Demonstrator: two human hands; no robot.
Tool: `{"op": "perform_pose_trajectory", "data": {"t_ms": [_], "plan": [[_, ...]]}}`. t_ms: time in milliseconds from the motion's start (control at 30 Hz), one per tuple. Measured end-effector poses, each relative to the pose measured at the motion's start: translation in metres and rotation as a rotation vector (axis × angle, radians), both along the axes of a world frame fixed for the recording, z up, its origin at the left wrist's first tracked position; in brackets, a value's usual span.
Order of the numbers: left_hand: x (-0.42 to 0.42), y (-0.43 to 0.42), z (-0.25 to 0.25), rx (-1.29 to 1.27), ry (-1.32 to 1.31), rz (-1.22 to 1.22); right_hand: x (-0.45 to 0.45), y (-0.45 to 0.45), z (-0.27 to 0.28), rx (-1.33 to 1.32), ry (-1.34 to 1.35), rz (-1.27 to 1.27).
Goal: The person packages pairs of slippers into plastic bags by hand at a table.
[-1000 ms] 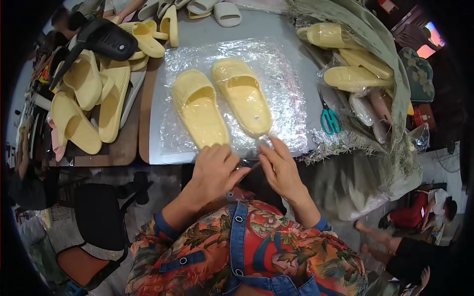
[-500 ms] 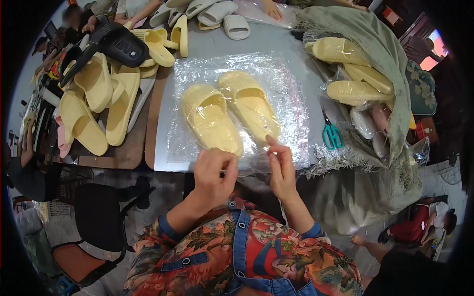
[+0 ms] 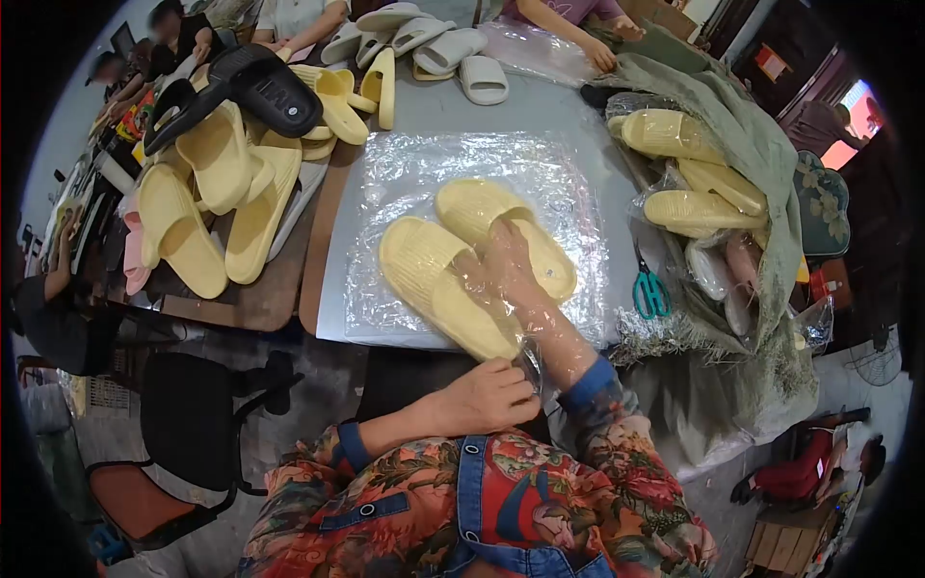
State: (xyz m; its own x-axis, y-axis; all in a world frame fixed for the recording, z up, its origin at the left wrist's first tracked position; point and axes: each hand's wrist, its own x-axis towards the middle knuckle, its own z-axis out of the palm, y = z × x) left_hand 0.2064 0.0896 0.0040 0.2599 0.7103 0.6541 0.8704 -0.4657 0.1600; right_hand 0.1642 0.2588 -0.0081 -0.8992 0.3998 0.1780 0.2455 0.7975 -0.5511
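Observation:
Two yellow slippers lie side by side inside a clear plastic bag [image 3: 385, 183] on the grey table. My right hand [image 3: 506, 265] reaches inside the bag, between the left slipper [image 3: 414, 260] and the right slipper [image 3: 472, 202]; its fingers touch the slippers, partly hidden by them, and whether they grip is unclear. At the near end of the left slipper, my left hand [image 3: 491, 395] is closed on the edge of the clear bag.
Loose yellow slippers [image 3: 183, 236] and a black slipper [image 3: 265, 91] are piled at the left. Grey slippers [image 3: 453, 48] lie at the back. Teal scissors [image 3: 650, 292] sit beside a green sack [image 3: 713, 106] of bagged slippers. People's hands show across the table.
My right hand has gone into the bag between the slippers. My left hand has moved right and lower, holding the bag's edge. The slippers have shifted within the view.

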Motion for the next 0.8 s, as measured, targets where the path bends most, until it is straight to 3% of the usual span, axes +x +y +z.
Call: {"op": "perform_pose_trajectory", "data": {"t_ms": [100,200,267,333,433,533,667,800], "plan": [[-0.003,-0.007,-0.012,0.008,-0.134,-0.055,-0.012,0.002,0.013,0.017,0.014,0.021],[-0.043,-0.043,0.004,0.12,-0.245,0.284,-0.007,0.008,0.036,-0.074,0.129,0.041],[-0.075,-0.063,-0.003,0.379,-0.566,0.759,0.002,0.015,0.044,-0.097,0.363,0.113],[-0.107,-0.067,-0.008,0.496,-1.073,0.951,-0.001,0.025,0.046,-0.033,0.365,0.206],[-0.122,-0.08,-0.003,0.232,-1.519,0.746,-0.003,0.026,0.055,-0.041,0.269,0.338],[-0.122,-0.085,-0.012,-0.141,-1.661,0.542,-0.009,0.026,0.057,0.075,0.268,0.51],[-0.109,-0.093,-0.03,-0.224,-1.457,0.775,-0.028,0.031,0.048,0.033,0.39,0.635],[-0.092,-0.107,-0.031,-0.272,-1.312,0.864,-0.037,0.044,0.032,0.082,0.319,0.649]]}}
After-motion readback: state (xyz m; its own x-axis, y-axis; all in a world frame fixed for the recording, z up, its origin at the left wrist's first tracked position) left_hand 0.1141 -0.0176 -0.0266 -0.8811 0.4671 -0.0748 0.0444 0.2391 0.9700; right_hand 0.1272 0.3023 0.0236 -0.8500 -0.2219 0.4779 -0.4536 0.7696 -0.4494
